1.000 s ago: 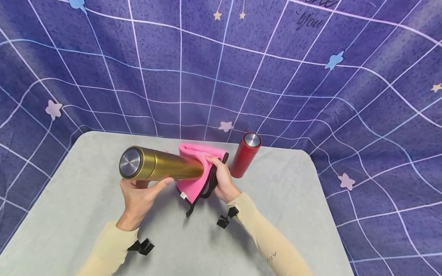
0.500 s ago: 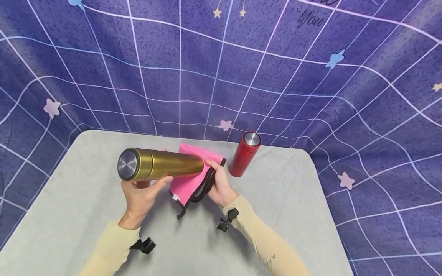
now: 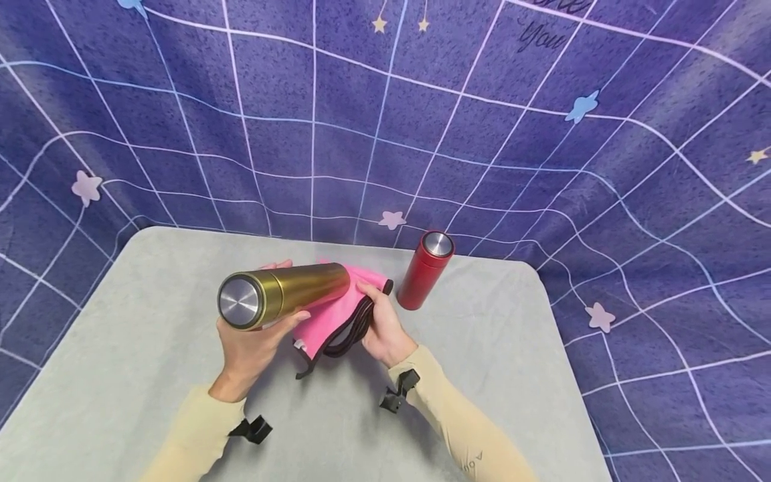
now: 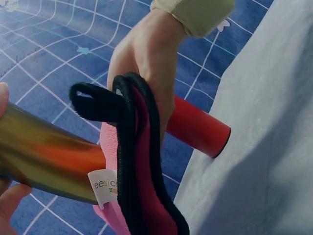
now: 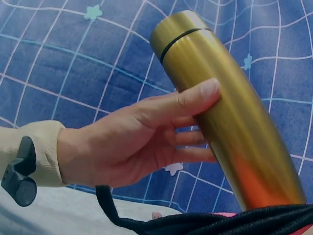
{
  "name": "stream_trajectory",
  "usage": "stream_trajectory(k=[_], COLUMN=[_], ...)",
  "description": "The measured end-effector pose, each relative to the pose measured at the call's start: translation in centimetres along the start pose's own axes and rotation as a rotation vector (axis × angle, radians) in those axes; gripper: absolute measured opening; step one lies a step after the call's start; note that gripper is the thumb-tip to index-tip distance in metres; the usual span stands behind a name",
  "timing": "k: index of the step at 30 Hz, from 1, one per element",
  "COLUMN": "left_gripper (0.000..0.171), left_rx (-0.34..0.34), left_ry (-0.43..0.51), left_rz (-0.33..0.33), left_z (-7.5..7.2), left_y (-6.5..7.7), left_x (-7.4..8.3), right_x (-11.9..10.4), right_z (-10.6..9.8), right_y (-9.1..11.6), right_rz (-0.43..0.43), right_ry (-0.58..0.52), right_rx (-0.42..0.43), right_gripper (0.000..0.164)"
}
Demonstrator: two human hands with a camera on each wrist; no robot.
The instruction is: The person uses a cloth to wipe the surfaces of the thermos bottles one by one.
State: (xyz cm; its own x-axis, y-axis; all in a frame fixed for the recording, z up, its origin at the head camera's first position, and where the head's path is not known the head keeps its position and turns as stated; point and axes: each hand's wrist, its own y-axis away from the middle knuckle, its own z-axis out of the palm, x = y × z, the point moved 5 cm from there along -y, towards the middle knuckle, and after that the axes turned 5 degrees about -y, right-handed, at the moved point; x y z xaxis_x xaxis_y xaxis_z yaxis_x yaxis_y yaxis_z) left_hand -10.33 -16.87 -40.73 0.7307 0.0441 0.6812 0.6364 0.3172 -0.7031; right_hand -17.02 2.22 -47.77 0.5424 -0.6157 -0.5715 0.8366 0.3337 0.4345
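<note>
A gold thermos bottle [image 3: 301,284] with a silver lid is held tilted above the table, lid toward the left. My left hand [image 3: 249,345] grips it from below, its thumb along the near side; the right wrist view shows this left hand [image 5: 142,129] around the bottle's body. Against the bottle's far end lies a folded pink cloth [image 3: 331,321] with black edging and a small white tag [image 4: 103,188]. My right hand [image 3: 385,328] holds this cloth, thumb on top. The bottle's base is hidden by the cloth.
A red thermos bottle [image 3: 423,274] stands upright on the table, just right of my right hand. The grey-covered table [image 3: 500,375] reaches back to a purple-blue grid curtain [image 3: 337,100] with stars.
The cloth's hanging corner has shifted to the left and a little forward around the bottle. The bottle has turned, its lid now nearer and lower. The red bottle stays in place.
</note>
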Motion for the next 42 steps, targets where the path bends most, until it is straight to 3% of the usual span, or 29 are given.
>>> stream_trajectory(k=[6,19,25,31,35,42], left_gripper=[0.083,0.074,0.078,0.076,0.074,0.070], left_rx=[-0.039,-0.123,-0.121,-0.133,-0.144,-0.150], left_ry=[-0.100,-0.261,-0.271,-0.183,-0.129,-0.131], left_rz=[0.053,0.169,0.157,0.111,0.084,0.042], left_z=[0.3,1.2,1.3,1.3,1.1,0.9], left_y=[0.3,0.4,0.4,0.4,0.4,0.6], left_x=[0.4,1.7,2.0,2.2,2.3,2.6], right_x=[-0.2,-1.1,-1.2,-1.3,-1.2,-1.4], right_z=[-0.4,-1.0,-1.1,-1.1,-1.4,-2.3], right_y=[0.4,1.0,0.9,0.8,0.8,1.2], right_rz=[-0.022,-0.265,-0.316,-0.359,-0.354,-0.353], right_ry=[0.042,0.132,0.221,0.296,0.301,0.286], right_rx=[0.039,0.102,0.095,0.088,0.094,0.092], right_gripper=[0.022,0.008,0.016,0.023,0.027,0.023])
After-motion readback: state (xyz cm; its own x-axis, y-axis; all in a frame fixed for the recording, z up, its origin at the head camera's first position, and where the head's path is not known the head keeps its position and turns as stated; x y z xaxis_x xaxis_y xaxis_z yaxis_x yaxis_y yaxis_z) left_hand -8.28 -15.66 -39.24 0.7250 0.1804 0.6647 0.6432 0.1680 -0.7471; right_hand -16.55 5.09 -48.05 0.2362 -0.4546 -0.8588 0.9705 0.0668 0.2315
